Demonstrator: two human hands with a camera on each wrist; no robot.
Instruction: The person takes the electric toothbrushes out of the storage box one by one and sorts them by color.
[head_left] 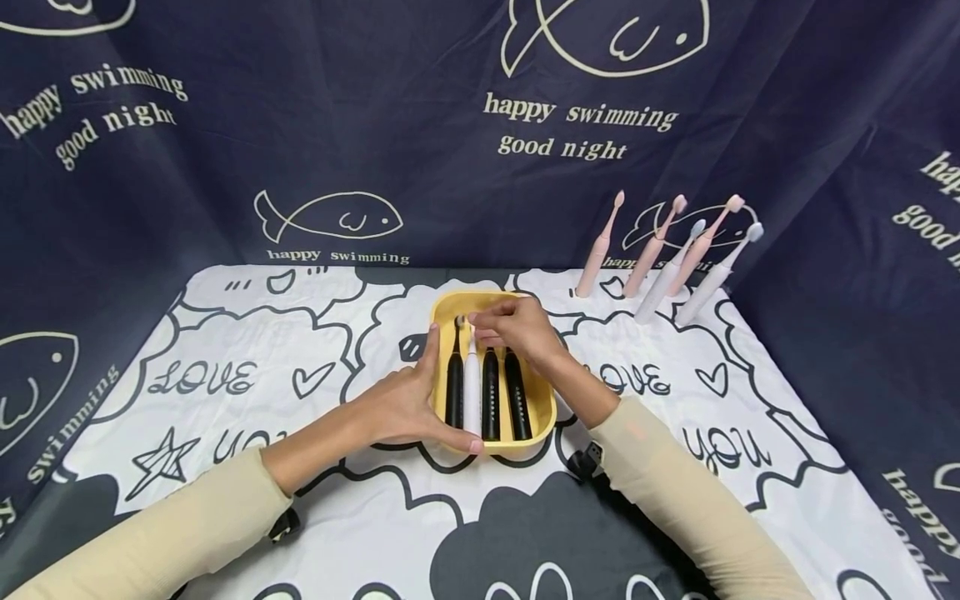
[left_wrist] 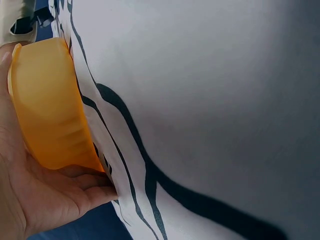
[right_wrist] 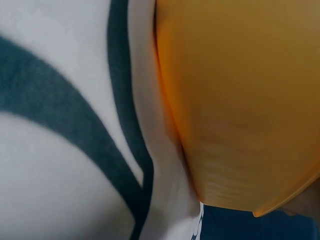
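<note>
A yellow box (head_left: 542, 412) holds black electric toothbrushes, among them a left one (head_left: 454, 387), a middle one (head_left: 491, 400) and a right one (head_left: 517, 400), with a white electric toothbrush (head_left: 472, 383) between the left and middle ones. My left hand (head_left: 401, 404) grips the box's left side, one digit reaching along the near rim; in the left wrist view its fingers curl against the box wall (left_wrist: 50, 110). Over the far part of the box, my right hand (head_left: 517, 329) pinches the white toothbrush near its head. That hand partly covers the heads of the middle and right black toothbrushes.
At the back right stand several upright electric toothbrushes: pink ones (head_left: 596, 258) and white ones (head_left: 663, 287). A patterned black-and-white cloth (head_left: 315, 358) covers the table. Behind it hangs a dark blue curtain (head_left: 420, 125) with fish drawings.
</note>
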